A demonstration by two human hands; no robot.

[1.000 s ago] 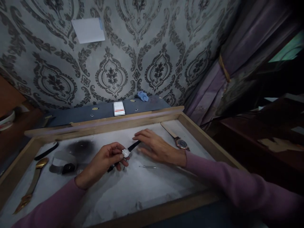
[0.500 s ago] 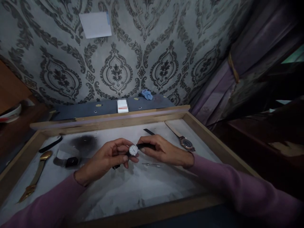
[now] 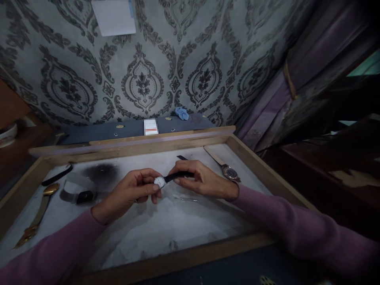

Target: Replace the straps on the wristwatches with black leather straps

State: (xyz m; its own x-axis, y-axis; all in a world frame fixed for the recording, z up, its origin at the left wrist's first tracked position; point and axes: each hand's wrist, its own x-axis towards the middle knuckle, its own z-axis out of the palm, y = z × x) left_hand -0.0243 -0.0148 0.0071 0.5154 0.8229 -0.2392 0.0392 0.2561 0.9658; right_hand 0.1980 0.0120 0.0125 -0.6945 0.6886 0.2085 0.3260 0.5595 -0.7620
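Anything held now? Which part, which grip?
Yes, a watch: the left grip has it by the case, the right grip by the black strap.

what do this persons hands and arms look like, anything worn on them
Both the left hand and the right hand are bare, with no gloves. The left sleeve and right sleeve are a plain dusky mauve, long and reaching the wrists. The right one looks finely ribbed near its cuff, with soft folds farther up. Whether any rings are worn is too dim to tell.
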